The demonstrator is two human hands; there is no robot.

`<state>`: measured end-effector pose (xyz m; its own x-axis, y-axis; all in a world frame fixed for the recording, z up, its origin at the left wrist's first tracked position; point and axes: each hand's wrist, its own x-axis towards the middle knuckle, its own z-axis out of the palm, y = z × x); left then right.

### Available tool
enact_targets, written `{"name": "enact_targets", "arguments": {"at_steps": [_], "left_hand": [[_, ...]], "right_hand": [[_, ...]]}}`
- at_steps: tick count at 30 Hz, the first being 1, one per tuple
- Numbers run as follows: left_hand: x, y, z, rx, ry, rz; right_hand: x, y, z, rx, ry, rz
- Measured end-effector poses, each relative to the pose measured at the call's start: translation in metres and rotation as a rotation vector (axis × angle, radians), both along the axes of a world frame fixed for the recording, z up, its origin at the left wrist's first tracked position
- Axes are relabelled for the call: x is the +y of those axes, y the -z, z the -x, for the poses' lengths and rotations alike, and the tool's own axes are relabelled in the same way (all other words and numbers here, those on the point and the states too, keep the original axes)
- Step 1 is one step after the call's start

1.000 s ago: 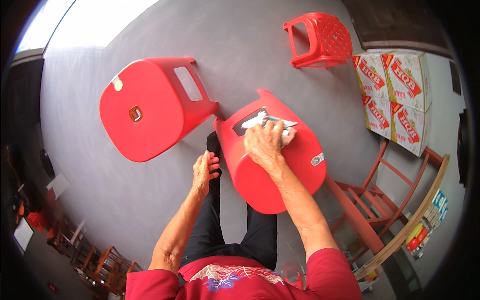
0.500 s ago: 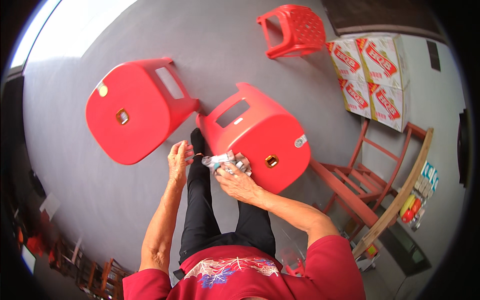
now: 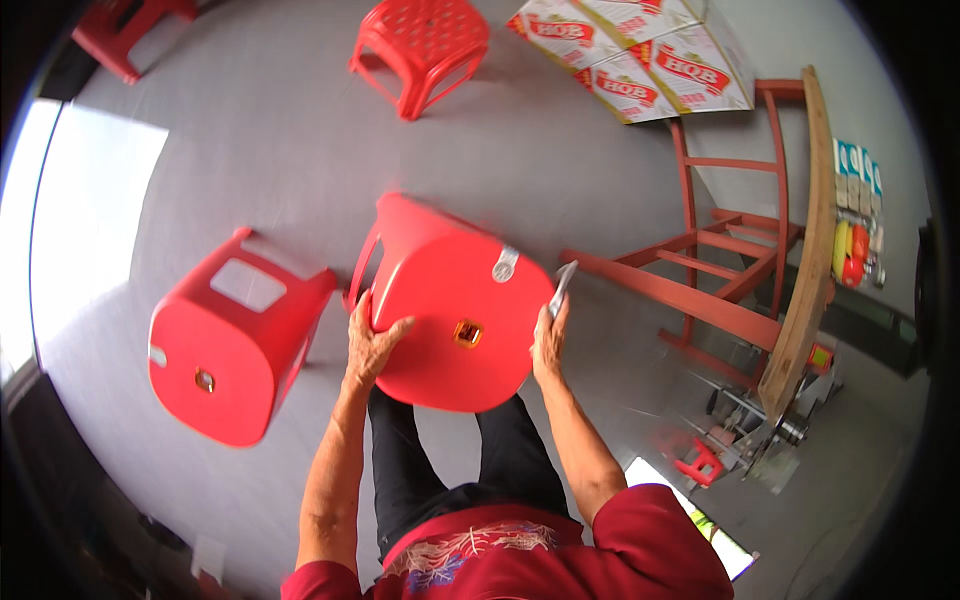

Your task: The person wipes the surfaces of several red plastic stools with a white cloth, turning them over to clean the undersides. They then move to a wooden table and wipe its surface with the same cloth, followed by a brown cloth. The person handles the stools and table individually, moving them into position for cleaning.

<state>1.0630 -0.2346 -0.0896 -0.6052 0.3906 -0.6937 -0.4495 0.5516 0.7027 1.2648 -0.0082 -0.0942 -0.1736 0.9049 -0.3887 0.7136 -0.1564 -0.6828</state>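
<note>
A: What sits at the left of the floor (image 3: pixel 250 150)?

B: A red plastic stool (image 3: pixel 230 335) tipped on its side, with its underside facing up, near the sunlit patch by the left edge.

A: And the hands?

B: The left hand (image 3: pixel 372 342) grasps the left rim of a second red stool (image 3: pixel 450 300), fingers curled over its edge. That stool is raised off the grey floor, right in front of the person's legs, tilted, with a small sticker and a silver tag on its seat.

A: The other side?

B: The right hand (image 3: pixel 549 342) presses against the stool's right rim, its grip clenched on a small grey-white cloth (image 3: pixel 563 287) sticking up above the fingers.

A: Further right?

B: A red wooden frame (image 3: pixel 730 290) with a plank leaning on it, and, toward the top edge, a small red lattice stool (image 3: pixel 422 45) and printed cartons (image 3: pixel 640 55).
</note>
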Motion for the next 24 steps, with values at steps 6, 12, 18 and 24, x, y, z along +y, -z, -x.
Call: {"name": "enact_targets", "arguments": {"at_steps": [6, 12, 18, 24], "left_hand": [[-0.002, 0.029, 0.011, -0.168, 0.049, -0.073], [0.020, -0.001, 0.009, 0.155, 0.189, 0.113], [0.044, -0.014, 0.012, 0.103, 0.002, 0.317], [0.122, -0.053, 0.034, 0.233, 0.084, 0.331]], "right_hand": [[-0.022, 0.006, -0.043, 0.516, 0.571, 0.756], [-0.020, 0.060, -0.066, 0.639, 0.447, 0.951], [0.003, 0.023, -0.015, 1.007, 0.608, 1.122], [0.050, 0.016, -0.019, 1.123, 0.681, 1.164]]}}
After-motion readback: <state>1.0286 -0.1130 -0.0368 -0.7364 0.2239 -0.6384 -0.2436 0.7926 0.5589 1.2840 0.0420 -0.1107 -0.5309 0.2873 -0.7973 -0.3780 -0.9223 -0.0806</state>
